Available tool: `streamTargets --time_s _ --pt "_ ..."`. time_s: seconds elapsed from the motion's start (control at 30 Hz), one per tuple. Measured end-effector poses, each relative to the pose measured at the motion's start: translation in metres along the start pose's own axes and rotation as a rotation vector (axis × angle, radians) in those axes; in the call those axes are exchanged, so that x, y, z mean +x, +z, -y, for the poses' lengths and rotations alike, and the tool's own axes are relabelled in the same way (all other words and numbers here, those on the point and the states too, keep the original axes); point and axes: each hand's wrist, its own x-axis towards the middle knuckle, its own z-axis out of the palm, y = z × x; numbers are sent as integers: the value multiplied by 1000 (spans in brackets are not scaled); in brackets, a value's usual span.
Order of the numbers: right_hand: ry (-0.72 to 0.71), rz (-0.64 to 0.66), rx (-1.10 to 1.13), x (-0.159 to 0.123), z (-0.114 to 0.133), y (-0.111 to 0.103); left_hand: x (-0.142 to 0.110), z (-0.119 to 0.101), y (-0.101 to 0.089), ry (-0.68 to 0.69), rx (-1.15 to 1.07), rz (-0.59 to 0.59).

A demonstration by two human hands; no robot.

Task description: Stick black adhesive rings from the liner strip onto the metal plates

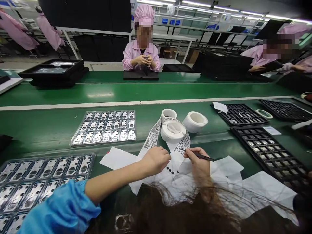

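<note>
My left hand (156, 159) is curled, pressing down on a white backing strip (152, 139) dotted with small black stickers. My right hand (198, 164) pinches black tweezers (200, 156) whose tip points left at the strip near several loose black dots (170, 170). The strip unwinds from a white roll (173, 130) just beyond my hands. White paper sheets (117, 158) lie under both hands. My own hair hangs across the bottom of the view and hides part of the right wrist.
Clear trays of metal plates sit at the left (105, 127) and the near left (44, 175). Black grid trays (268, 152) fill the right side. Two more white rolls (195, 121) stand behind. A person in pink (141, 53) sits across the green conveyor (146, 91).
</note>
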Motion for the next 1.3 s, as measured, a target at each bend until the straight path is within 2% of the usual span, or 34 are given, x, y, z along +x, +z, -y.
streamTargets --time_s 0.1,0.17,0.33,0.47,0.63,0.83,1.3 --pt "16 16 -52 5 -16 -6 38 0 8 10 -7 148" --pt "18 46 -76 9 -28 -9 51 1 13 -40 -7 203" --pt "18 149 -109 23 -67 -13 57 10 18 -125 -73 256" --pt "1 174 -124 26 -88 -19 60 15 21 -147 -153 255" --pt "-30 166 -140 24 -90 -26 62 17 25 -149 -200 231" --pt "-42 168 -152 22 -84 -24 57 27 29 -94 -193 189" --pt "97 107 -172 23 -86 -23 38 25 52 180 87 101"
